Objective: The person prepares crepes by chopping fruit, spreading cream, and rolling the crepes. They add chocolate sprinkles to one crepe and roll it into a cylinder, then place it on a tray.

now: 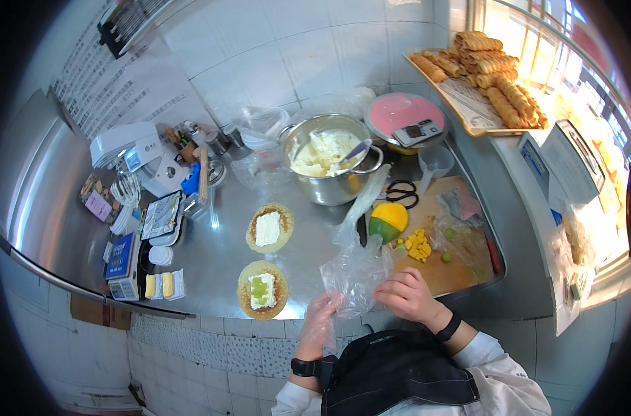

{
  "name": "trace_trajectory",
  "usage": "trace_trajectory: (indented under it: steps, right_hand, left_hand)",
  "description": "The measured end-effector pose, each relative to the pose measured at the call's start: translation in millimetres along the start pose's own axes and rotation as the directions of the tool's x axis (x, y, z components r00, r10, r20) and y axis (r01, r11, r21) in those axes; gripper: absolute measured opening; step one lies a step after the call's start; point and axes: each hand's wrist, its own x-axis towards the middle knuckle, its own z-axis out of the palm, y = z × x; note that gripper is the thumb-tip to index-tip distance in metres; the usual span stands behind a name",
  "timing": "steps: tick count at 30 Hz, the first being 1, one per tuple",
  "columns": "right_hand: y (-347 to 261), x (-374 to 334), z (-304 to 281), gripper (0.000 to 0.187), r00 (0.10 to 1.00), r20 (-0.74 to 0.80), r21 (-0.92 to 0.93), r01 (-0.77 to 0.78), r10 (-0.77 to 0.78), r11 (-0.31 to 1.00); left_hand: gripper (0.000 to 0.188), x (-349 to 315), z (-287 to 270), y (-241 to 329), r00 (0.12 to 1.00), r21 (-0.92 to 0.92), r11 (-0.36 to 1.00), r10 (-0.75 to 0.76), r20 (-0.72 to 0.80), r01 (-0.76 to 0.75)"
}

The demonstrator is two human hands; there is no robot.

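Note:
At the front edge of the steel counter (215,267), my left hand (322,315) is inside a thin clear plastic glove, its fingers closed at the edge of a crumpled clear plastic glove (357,277). My right hand (409,295), bare, pinches the other side of that plastic. To the left lie two round pancakes: the far pancake (287,232) carries a white cream rectangle (267,229), the near pancake (244,295) cream topped with green fruit pieces (260,288). Right of my hands, a cutting board (454,274) holds diced yellow mango (418,245) and a yellow-green cut mango (388,220).
A steel pot (326,187) of cream with a spatula stands behind, near black scissors (403,194) and a pink-lidded tub (405,111). A tray (468,125) of golden rolls sits far right. A scale (164,215), whisk (126,191) and boxes (123,267) line the left.

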Motion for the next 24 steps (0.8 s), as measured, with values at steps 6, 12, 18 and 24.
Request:
trace_trajectory:
  steps: [6, 12, 18, 24]
  right_hand:
    - [-11.4, 5.6, -56.6, 0.055, 0.939, -0.077, 0.421, -0.275, 0.336, 0.864]
    - [-44.3, 17.6, -28.0, 0.048, 0.862, 0.351, 0.864, -0.448, 0.365, 0.228]
    - [-40.5, 18.1, 54.3, 0.051, 0.649, 0.677, 0.735, -0.561, 0.349, -0.382]
    - [-80.8, 57.9, 106.3, 0.072, 0.741, 0.544, 0.834, -0.429, 0.394, -0.347]
  left_hand:
    - [0.011, 9.1, 56.1, 29.5, 0.907, 0.795, 0.549, 0.421, 0.004, -0.258]
    - [0.011, -8.8, 77.5, 44.9, 0.600, 0.918, -0.036, 0.747, 0.287, -0.395]
    - [0.011, -53.0, 53.8, 46.3, 0.695, 0.910, -0.103, 0.613, 0.376, -0.402]
    - [0.008, -98.9, 12.4, 48.6, 0.707, 0.935, -0.044, 0.642, 0.297, -0.353]
